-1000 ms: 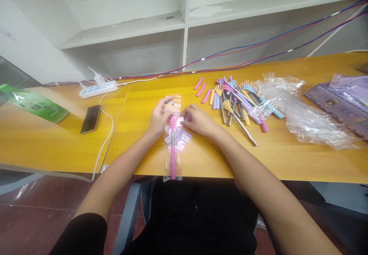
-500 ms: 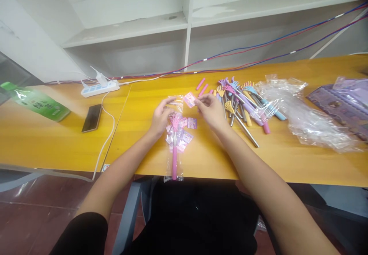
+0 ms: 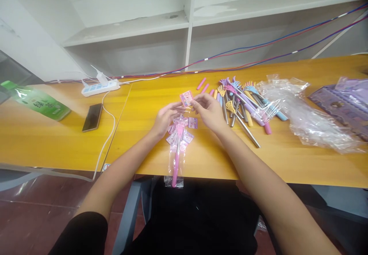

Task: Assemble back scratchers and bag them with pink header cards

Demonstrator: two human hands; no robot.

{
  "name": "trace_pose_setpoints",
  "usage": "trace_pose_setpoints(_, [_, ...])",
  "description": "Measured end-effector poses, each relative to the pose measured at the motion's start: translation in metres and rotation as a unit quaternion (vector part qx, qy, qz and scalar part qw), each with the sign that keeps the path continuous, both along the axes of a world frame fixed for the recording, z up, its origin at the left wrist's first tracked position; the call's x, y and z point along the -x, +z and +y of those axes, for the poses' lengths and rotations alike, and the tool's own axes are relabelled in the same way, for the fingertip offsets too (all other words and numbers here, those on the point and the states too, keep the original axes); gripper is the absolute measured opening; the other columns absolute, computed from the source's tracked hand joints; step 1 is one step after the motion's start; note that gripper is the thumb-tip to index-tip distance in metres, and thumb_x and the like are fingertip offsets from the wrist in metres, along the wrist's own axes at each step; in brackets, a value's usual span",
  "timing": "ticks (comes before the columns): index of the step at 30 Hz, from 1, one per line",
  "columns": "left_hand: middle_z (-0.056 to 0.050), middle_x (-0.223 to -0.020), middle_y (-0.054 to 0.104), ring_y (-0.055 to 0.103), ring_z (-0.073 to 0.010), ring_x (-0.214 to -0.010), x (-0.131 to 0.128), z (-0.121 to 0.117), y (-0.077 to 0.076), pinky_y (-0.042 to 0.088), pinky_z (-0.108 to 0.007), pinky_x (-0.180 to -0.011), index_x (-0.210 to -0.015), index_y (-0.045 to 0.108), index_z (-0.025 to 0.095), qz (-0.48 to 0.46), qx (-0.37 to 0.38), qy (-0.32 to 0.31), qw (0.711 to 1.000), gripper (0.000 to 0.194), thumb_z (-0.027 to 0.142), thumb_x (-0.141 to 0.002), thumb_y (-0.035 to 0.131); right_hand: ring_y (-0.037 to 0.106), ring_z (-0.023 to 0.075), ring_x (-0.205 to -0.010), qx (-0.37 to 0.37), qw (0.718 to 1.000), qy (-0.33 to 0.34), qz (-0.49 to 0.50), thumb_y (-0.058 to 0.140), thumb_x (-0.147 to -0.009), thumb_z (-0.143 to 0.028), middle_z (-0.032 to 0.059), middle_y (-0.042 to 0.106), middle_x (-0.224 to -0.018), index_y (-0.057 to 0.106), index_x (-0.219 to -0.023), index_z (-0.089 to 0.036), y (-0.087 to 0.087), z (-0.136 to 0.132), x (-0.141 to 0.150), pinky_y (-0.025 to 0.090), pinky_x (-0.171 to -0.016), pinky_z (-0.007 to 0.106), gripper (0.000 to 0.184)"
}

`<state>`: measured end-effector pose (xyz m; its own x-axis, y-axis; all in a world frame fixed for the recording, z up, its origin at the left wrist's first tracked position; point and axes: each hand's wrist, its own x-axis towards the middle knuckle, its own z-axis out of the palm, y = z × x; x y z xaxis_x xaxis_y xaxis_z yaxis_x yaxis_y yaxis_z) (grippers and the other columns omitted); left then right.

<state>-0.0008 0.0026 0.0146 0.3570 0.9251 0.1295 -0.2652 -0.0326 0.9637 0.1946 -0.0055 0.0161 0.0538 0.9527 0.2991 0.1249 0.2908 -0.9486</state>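
Head: pink card (image 3: 186, 98) between right fingers (image 3: 197, 106)

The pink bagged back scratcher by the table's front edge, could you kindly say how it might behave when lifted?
The pink back scratcher should be fairly stiff, since its straight rod looks metallic. The clear bag looks thin and creased, so it would probably flex and might feel slippery. The slim, rounded handle may also roll slightly if nudged.
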Motion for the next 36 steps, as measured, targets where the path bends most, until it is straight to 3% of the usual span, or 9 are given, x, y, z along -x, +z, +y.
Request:
trace_pose_setpoints(8, [-0.013, -0.107, 0.081, 0.078, -0.0277, -0.106, -0.0004, -0.0014, 0.0048, 0.054, -0.045, -0.107, -0.113, 0.075, 0.014, -0.049, 0.051, -0.015, 0.997, 0.038, 0.026, -0.079, 0.064, 0.064, 0.0182, -0.084, -0.053, 0.994, -0.029, -0.09, 0.068, -0.095, -0.045, 0.0062, 0.072, -0.1, 0.065, -0.102, -0.022, -0.0003, -0.0016, -0.0019, 0.052, -0.075, 0.033, 0.024])
trace_pose_setpoints(13, [-0.014, -0.107, 0.082, 0.077, -0.0285, -0.106, 0.0002, -0.0015, 0.0072, 0.053, -0.045, -0.107, -0.111, 0.077, 0.014, -0.056, 0.076, 0.003, 0.996, 0.037, 0.033, -0.082, 0.064, 0.063, 0.0184, -0.077, -0.116, 0.981, -0.033, -0.15, 0.067, -0.098, -0.037, 0.0038, 0.072, -0.094, 0.067, -0.115, -0.024, -0.0028, -0.0011, -0.0034, 0.051, -0.07, 0.033, 0.022])
trace_pose_setpoints(18, [-0.013, -0.108, 0.081, 0.076, -0.0281, -0.105, 0.0, 0.0002, 0.0045, 0.053, -0.046, -0.107, -0.107, 0.078, 0.015, -0.07, 0.095, 0.021, 0.993, 0.036, 0.038, -0.084, 0.063, 0.063, 0.0188, -0.077, -0.156, 0.968, -0.026, -0.194, 0.064, -0.1, -0.03, 0.0044, 0.071, -0.096, 0.07, -0.114, -0.025, -0.0057, 0.0, -0.0055, 0.052, -0.073, 0.035, 0.016])
trace_pose_setpoints(36, [-0.013, -0.114, 0.08, 0.074, -0.0277, -0.105, -0.0005, -0.0008, 0.0028, 0.054, -0.045, -0.101, -0.109, 0.078, 0.015, -0.076, 0.105, 0.013, 0.991, 0.035, 0.037, -0.086, 0.063, 0.061, 0.0192, -0.082, -0.158, 0.959, -0.006, -0.234, 0.059, -0.103, -0.026, 0.0044, 0.064, -0.096, 0.074, -0.114, -0.025, -0.0039, -0.0031, -0.0048, 0.05, -0.078, 0.035, 0.018])
